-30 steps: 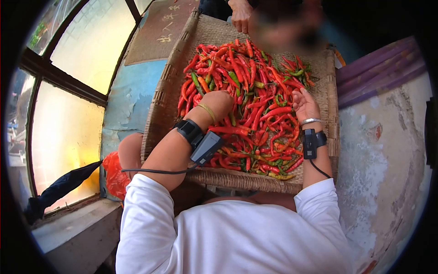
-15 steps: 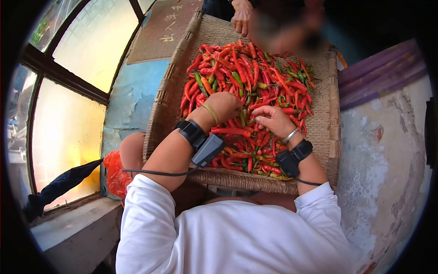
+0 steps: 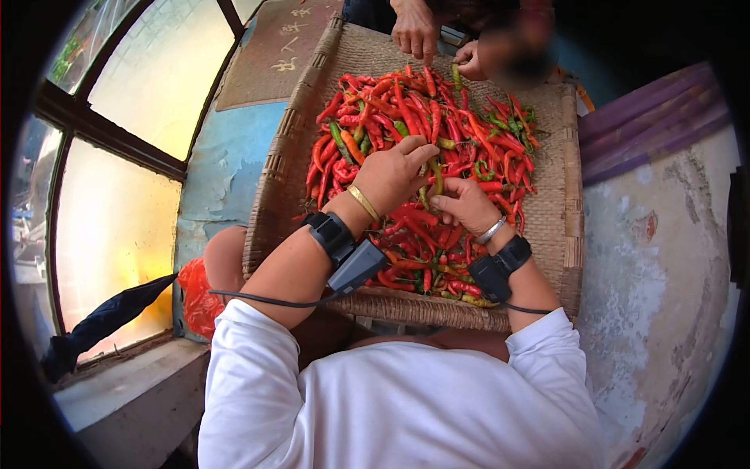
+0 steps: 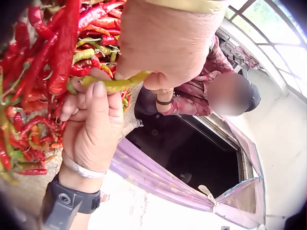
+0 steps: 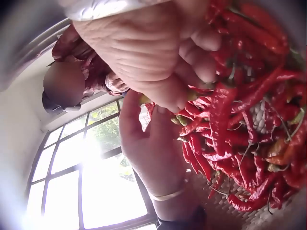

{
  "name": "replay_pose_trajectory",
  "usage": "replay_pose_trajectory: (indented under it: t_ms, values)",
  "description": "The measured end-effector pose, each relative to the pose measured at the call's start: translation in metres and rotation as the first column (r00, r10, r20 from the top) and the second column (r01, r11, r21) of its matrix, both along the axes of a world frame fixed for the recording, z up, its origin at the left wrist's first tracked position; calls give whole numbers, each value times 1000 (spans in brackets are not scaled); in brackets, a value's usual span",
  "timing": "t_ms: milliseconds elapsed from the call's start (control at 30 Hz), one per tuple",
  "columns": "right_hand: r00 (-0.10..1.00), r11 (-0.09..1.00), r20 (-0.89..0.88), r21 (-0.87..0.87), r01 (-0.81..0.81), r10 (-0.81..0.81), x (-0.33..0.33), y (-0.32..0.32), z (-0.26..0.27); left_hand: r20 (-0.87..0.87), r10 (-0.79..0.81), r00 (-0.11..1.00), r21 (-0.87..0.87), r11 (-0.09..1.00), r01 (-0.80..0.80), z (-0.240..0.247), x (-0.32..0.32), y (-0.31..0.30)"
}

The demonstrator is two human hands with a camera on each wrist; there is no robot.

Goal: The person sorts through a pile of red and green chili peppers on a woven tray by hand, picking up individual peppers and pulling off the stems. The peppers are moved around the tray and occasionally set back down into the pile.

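Note:
A yellow-green chili pepper (image 4: 120,85) is stretched between both hands, above a heap of mostly red chili peppers (image 3: 406,227). My left hand (image 3: 394,173), with a gold bracelet, pinches one end of it between thumb and fingers. From the other side, my right hand (image 3: 466,207), with a silver bracelet, pinches it under the thumb, as the left wrist view shows. In the right wrist view my own palm hides most of that pepper. The heap lies in a large woven tray (image 3: 269,184).
Across the tray, another person's hand (image 3: 414,31) reaches to the heap's far edge, and their other hand (image 3: 469,61) holds a green pepper (image 3: 457,76). A window stands at left, a peeling wall (image 3: 648,234) at right. A red plastic bag (image 3: 201,297) hangs beside the tray.
My right hand has come in from the tray's right side to meet the left. The left hand has risen slightly, and a yellow-green pepper now shows between them. The other person's second hand has appeared.

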State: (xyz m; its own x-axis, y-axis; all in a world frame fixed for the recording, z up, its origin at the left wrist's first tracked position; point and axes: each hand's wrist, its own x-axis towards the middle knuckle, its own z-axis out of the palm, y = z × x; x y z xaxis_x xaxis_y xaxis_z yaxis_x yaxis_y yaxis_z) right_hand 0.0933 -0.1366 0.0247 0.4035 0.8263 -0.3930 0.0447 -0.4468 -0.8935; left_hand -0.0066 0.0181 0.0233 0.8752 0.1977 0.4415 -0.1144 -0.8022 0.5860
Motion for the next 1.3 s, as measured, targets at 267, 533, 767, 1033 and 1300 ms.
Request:
replay_pose_trajectory:
  t_ms: [267, 533, 767, 1033, 1300]
  values:
    - [971, 977, -217, 158, 141, -105, 16, -9, -3, -377, -252, 891, -97, 968, 233, -23, 3, -2]
    - [920, 911, -218, 187, 367, -326, 31, -13, -10, -595, -511, 621, -280, 855, 436, -13, 3, -4]
    - [922, 953, -326, 143, 267, -209, 26, -14, -7, -214, -244, 946, -53, 970, 238, -33, 0, -18]
    - [671, 556, -618, 413, 721, -410, 59, -26, 6, -422, -314, 850, 31, 933, 360, -31, 3, -16]
    - [816, 844, -446, 208, 494, -368, 41, -23, -7, -218, -277, 936, -602, 793, 94, -25, 6, -20]
